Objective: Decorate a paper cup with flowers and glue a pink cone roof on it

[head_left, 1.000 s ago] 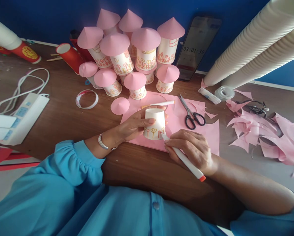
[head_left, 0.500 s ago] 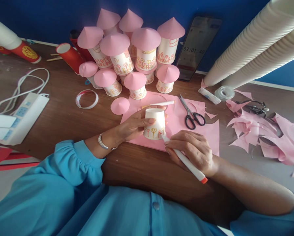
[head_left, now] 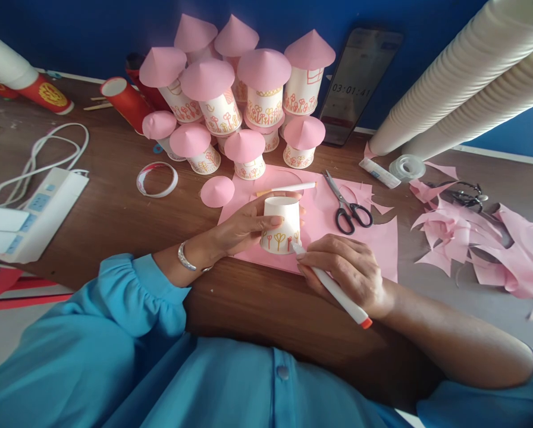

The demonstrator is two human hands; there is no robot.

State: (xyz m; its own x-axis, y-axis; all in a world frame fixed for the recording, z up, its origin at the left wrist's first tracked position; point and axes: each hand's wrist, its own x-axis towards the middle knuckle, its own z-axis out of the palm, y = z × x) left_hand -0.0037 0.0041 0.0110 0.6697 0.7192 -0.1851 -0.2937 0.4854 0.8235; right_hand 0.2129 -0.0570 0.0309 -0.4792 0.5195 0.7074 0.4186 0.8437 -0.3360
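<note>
My left hand [head_left: 244, 226] is closed around a white paper cup [head_left: 282, 209], its thumb across the front and fingers behind. Yellow and red flowers are drawn along the cup's lower edge. In my right hand [head_left: 349, 267] is a white marker [head_left: 340, 295] with an orange-red end, its tip at the cup's lower right side. Beneath the cup lies pink paper [head_left: 382, 249], bearing black-handled scissors [head_left: 347, 208] and a second marker [head_left: 293, 187]. A small pink paper cone [head_left: 217, 191] rests by the paper's left corner.
Several decorated cups with pink cone roofs [head_left: 264, 71] stand at the back, beside a phone [head_left: 360, 83] showing a timer. Pink scraps [head_left: 454, 232], clear tape [head_left: 407, 168] and tall white cup stacks [head_left: 463, 77] are rightward. A tape ring [head_left: 157, 195] and power strip [head_left: 43, 208] lie left.
The marker tip has made small movements against the cup's lower right, and the red flower there shows more strokes. The cup stays in my left hand with little shift.
</note>
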